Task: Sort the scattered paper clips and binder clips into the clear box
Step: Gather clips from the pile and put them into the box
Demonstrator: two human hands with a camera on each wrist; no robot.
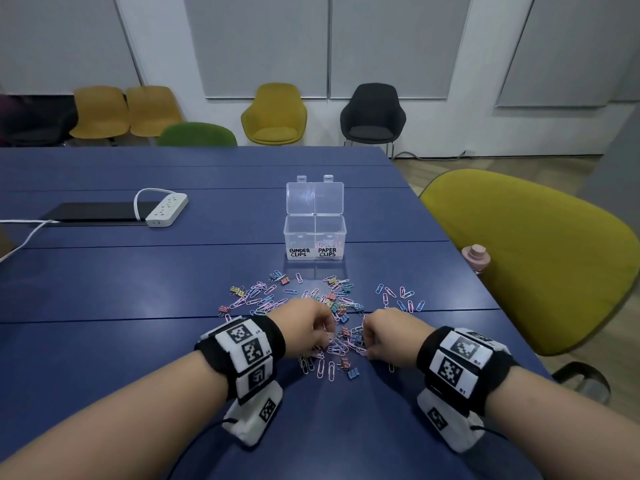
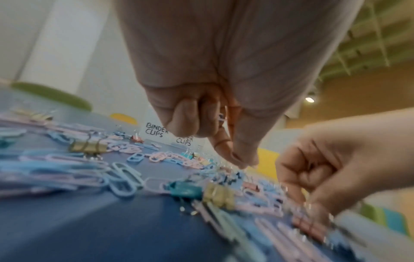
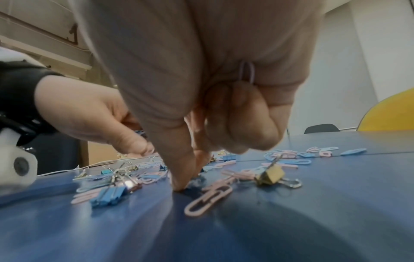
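Left hand (image 1: 309, 328) and right hand (image 1: 391, 336) low over scattered clips (image 1: 322, 306) on blue table (image 1: 138, 289), each grasping a paper clip (image 3: 246, 73) in curled fingers; clear box (image 1: 314, 237) open just behind the pile

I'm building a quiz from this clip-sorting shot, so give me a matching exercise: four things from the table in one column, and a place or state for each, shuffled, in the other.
Things
1. clear box
2. power strip
3. right hand
4. pink bottle

Places or states
A. beyond the table's right edge, beside the yellow-green chair
B. far left of the table, white cable attached
C. lid open, standing behind the scattered clips
D. a purple paper clip tucked in its curled fingers, fingertips down on the table

Pairs: 1-C, 2-B, 3-D, 4-A
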